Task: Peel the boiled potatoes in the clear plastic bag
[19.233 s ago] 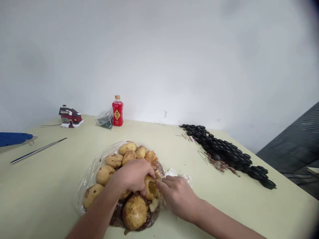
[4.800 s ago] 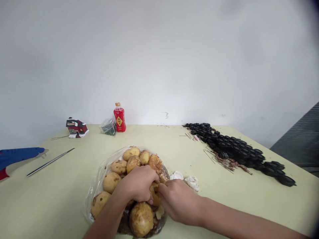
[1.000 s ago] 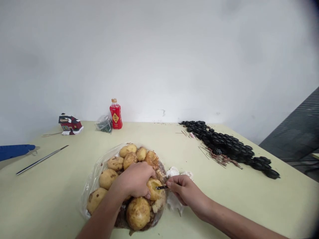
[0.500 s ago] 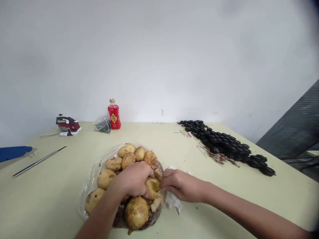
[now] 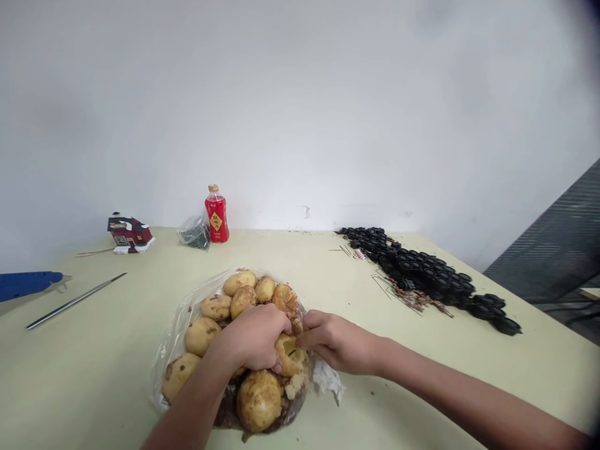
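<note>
Several potatoes [image 5: 202, 335] lie in a clear plastic bag [image 5: 162, 369], which is spread on the table in front of me. My left hand [image 5: 260, 337] reaches over them, its fingers curled around a hollowed potato [image 5: 291, 357] whose yellow opening faces right. At that opening, the fingers of my right hand [image 5: 335, 340] are pinched together; what they hold, if anything, is hidden. Pale crumbly scraps [image 5: 295, 386] cling below the hollowed potato. A large whole potato [image 5: 259, 401] sits nearest me. Beside the bag, under my right hand, is a crumpled white tissue [image 5: 329, 380].
Black round parts [image 5: 422, 272] form a long heap at the right, with thin wires [image 5: 387, 287] beside it. Toward the back left stand a red bottle [image 5: 216, 219], a small plastic bag [image 5: 194, 233] and a toy house [image 5: 130, 235]. A thin rod [image 5: 77, 301] and a blue tool [image 5: 28, 285] lie left.
My right hand has shifted slightly up and left at the potato's opening, uncovering more of the tissue. My left hand keeps its hold. The whole view has moved a little.
</note>
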Demonstrator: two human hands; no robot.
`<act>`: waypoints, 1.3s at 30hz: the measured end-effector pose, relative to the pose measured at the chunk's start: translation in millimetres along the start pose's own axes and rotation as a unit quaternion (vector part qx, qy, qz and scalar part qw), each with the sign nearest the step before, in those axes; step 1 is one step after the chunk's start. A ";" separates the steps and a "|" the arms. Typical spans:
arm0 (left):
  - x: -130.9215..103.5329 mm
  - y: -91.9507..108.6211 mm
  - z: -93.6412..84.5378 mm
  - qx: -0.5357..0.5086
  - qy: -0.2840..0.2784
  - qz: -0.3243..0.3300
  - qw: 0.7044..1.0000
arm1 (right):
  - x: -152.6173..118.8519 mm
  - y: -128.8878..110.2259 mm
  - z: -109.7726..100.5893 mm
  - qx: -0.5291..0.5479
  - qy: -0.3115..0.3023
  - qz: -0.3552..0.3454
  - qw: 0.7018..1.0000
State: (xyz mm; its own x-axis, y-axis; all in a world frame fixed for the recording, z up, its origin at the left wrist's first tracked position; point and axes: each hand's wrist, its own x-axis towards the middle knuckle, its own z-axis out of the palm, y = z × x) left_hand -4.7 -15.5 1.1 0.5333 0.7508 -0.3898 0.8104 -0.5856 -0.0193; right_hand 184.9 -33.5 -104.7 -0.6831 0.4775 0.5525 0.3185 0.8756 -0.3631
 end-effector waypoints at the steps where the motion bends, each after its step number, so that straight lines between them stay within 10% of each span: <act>1: 0.1 -0.1 0.0 0.000 0.001 0.002 1.000 | 1.4 0.4 3.3 -0.011 0.015 -0.008 1.000; 9: -0.3 0.6 -1.7 -0.004 -0.004 0.003 1.000 | 12.6 -4.7 -16.6 0.033 -0.074 -0.019 0.997; 39: 0.0 -1.6 -0.8 -0.007 0.000 0.012 1.000 | 4.2 -17.2 -15.9 -0.158 -0.102 0.039 0.981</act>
State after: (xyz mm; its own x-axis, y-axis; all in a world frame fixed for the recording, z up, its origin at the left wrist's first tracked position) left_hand -5.8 -14.3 1.8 0.5527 0.7364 -0.3903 0.8008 -0.5989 0.0039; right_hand 187.0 -45.4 -84.1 -0.7554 0.5478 0.3595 0.5410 0.8310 -0.1295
